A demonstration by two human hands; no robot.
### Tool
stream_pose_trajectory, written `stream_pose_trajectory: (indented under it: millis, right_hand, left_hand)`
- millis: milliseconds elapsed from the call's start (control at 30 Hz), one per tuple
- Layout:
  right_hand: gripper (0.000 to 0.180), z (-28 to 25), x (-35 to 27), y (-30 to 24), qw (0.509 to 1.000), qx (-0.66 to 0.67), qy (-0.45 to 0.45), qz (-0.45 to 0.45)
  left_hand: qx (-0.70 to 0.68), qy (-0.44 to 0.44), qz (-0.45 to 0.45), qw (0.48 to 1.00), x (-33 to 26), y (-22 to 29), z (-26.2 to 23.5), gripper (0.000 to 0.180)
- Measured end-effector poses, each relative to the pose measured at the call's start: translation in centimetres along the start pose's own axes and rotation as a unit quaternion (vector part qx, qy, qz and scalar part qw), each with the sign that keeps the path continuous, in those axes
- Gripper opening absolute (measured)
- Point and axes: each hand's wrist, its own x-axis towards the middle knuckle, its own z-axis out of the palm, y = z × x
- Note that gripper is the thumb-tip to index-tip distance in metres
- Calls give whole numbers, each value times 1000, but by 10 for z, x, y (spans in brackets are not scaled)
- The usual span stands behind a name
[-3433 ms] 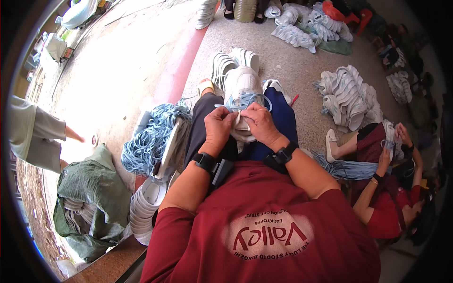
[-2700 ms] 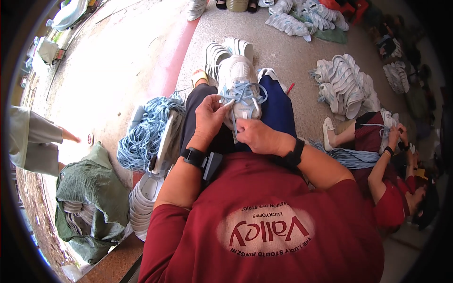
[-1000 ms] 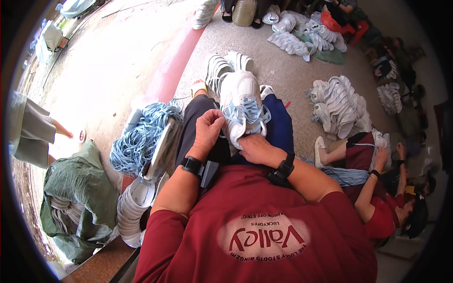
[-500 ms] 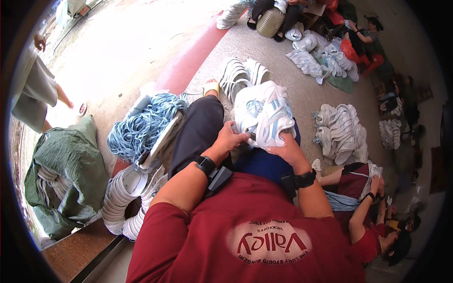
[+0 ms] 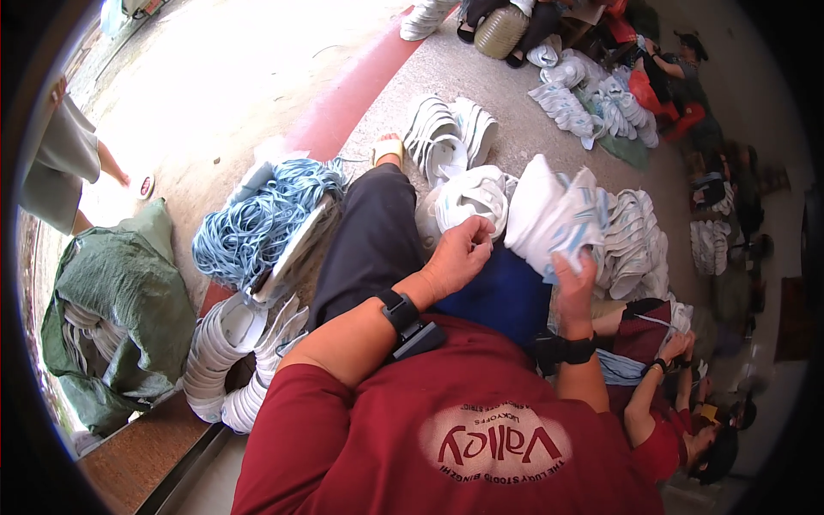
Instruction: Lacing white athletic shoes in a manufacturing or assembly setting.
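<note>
My right hand (image 5: 573, 283) is closed on a bunch of white shoe uppers (image 5: 556, 219) with light blue stripes, held up over my right knee. My left hand (image 5: 462, 256) is just in front of a rounded white shoe upper (image 5: 474, 197) at my lap. Its fingers are curled together, and whatever they may pinch is too small to see. A tangle of light blue shoelaces (image 5: 268, 225) lies beside my left leg. Beyond my knees, white shoe uppers (image 5: 436, 133) stand nested in two rows.
Nested white uppers (image 5: 210, 369) curve on my left, near a green sack (image 5: 120, 318). More stacked uppers (image 5: 633, 240) lie on the right. A co-worker in a red shirt (image 5: 665, 442) sits close on that side. Farther off, people sit around piled uppers (image 5: 592, 99).
The white uppers that both hands held are now in my right hand alone, moved right and raised. My left hand has come off them and shifted right, and a rounded upper shows in front of it.
</note>
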Motion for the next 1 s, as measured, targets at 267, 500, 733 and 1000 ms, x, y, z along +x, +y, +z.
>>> stream_pose_trajectory:
  millis: [267,500,733,1000]
  right_hand:
    - [30,-53,1,-26,996,-68,56,-20]
    - [23,-48,14,-70,885,-350,-271,-140]
    - [22,-29,7,-29,885,-321,-310,-134]
    - [29,-33,-3,-26,890,-354,-230,-172]
  left_hand:
    - [633,-17,271,725,32,14,-23,41]
    - [667,-93,305,674,48,16,-36,39]
    - [585,-212,191,759,54,17,-57,27]
    - [630,-101,245,730,33,-1,-31,37]
